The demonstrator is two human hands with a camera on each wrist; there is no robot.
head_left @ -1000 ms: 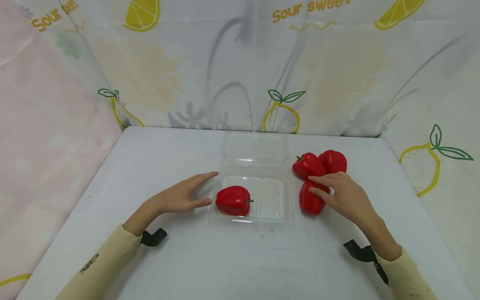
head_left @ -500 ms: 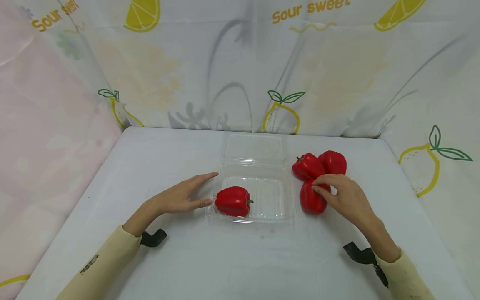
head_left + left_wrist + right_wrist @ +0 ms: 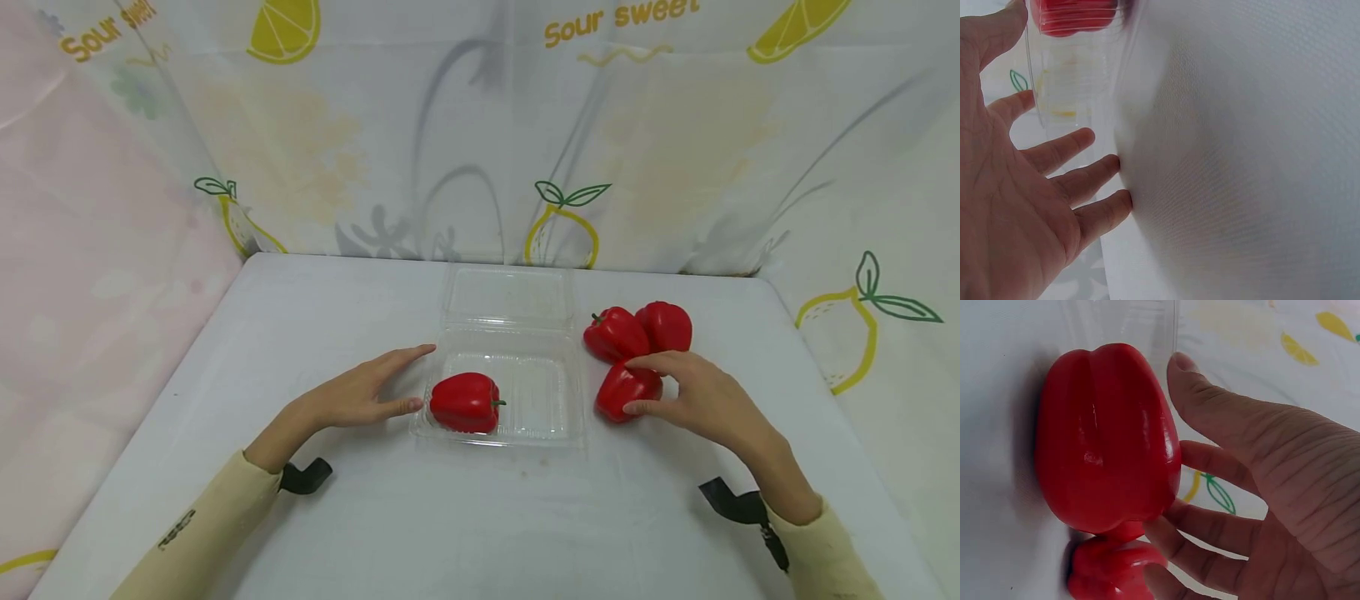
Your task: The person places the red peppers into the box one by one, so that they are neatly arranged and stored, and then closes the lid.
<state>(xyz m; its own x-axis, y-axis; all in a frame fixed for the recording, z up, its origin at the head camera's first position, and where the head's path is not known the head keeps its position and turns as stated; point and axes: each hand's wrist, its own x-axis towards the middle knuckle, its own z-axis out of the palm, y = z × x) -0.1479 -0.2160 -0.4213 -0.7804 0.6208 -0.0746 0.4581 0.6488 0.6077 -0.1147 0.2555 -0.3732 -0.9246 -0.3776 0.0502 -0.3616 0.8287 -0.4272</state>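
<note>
A clear plastic clamshell box (image 3: 528,392) lies with its lid spread back, and one red bell pepper (image 3: 465,402) rests on its side in the left of its base. My left hand (image 3: 360,393) is spread beside the box's left edge, thumb and fingertips right at the rim. To the right of the box, my right hand (image 3: 697,400) stands over another red bell pepper (image 3: 1107,437), index finger at its far side and thumb at its near side. In the right wrist view the fingers lie along this pepper, while the thumb is spread wide from them.
Two more red bell peppers, a stemmed one (image 3: 617,333) and one beside it (image 3: 666,326), sit just behind the right hand. All stands on a white table (image 3: 480,517). A lemon-print cloth (image 3: 465,133) hangs behind.
The front pepper on the right has turned and now lies more slanted. My right thumb and index finger have spread farther apart around it. The left hand has stayed still.
</note>
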